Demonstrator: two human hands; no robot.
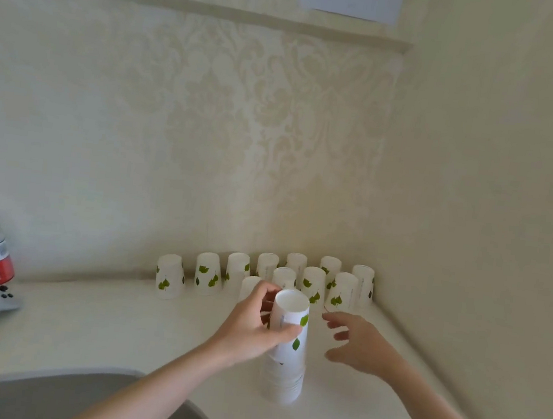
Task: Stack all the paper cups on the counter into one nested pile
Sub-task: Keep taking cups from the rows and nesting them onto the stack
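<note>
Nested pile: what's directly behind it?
Behind the nested pile, upside-down loose cups stand along the wall. The left hand gripping the pile partly covers one cup.

Soft, even, warm-tinted light; no glare. Faint shadows under nested pile (286,355). Whole frame slightly soft; right hand (358,344) motion-blurred. Wide-angle bend curves wall trim (201,6) and bench (117,322) edges.

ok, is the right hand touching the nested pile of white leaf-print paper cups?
Apart. The head view shows bare counter between the open right hand and the pile; only the left hand grips it.
</note>
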